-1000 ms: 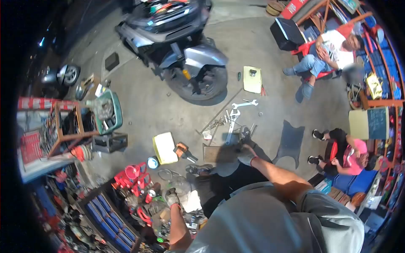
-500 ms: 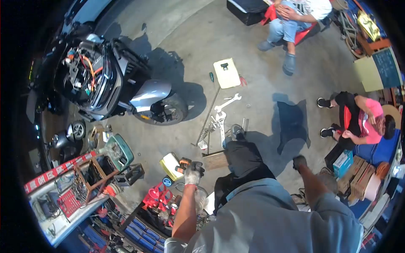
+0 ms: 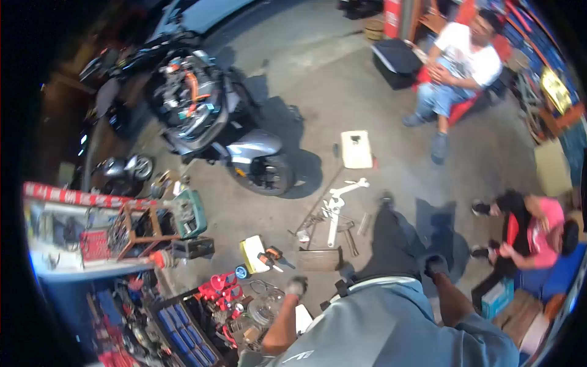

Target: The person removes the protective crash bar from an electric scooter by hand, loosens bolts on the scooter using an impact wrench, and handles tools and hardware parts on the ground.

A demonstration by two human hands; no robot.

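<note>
Head view: a person in a pale blue-grey shirt [image 3: 391, 318] is holding both arms apart above a grey concrete floor [image 3: 263, 214].
Pale-grey-gloved left hand [image 3: 297, 285] is hovering near an orange-and-black power tool [image 3: 269, 255], which is lying beside a yellow rectangular pad [image 3: 252, 253]; dark-gloved right hand [image 3: 436, 265] is hanging near a flat black mat [image 3: 433, 217]; motion blur is probably hiding the fingers, so I cannot tell whether either hand is open or closed.

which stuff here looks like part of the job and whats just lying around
Likely part of the job:
- partly opened scooter
- wrenches
- orange-and-black power tool

Apparently just lying about:
- green bin
- black case
- light-blue box
</note>
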